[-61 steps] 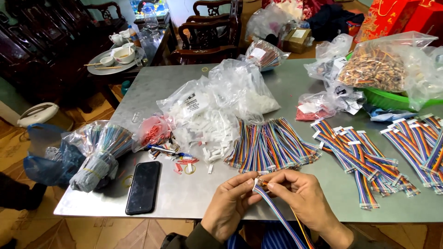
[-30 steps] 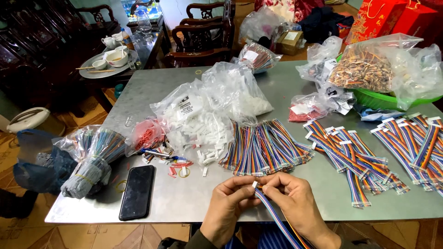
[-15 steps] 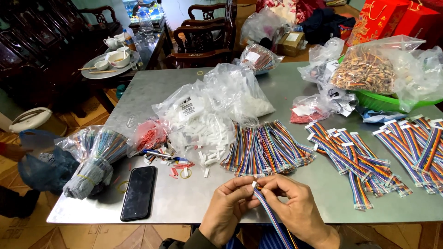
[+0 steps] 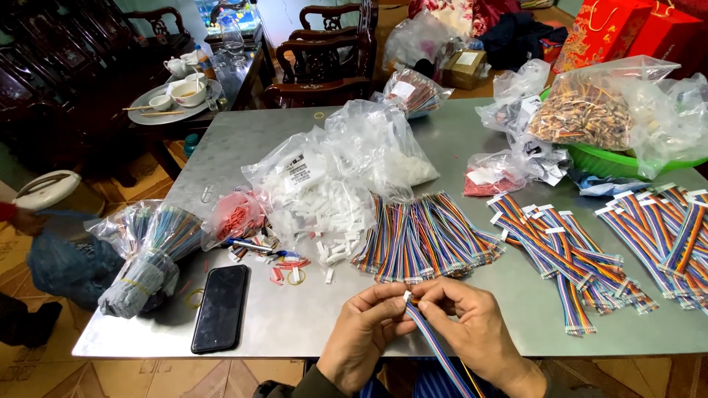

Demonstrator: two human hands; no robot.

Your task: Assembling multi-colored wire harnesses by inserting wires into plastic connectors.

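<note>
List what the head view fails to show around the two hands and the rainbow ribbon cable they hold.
- Cable tip: the fingertips of the left hand and right hand cover the end of the rainbow ribbon cable; the white piece there is too small to identify.
- Cable's far end: cut off by the bottom edge.
- Cable bundles at right: cut off by the right edge.
- Clear bag of white parts: crumpled plastic blurs its contents.
</note>
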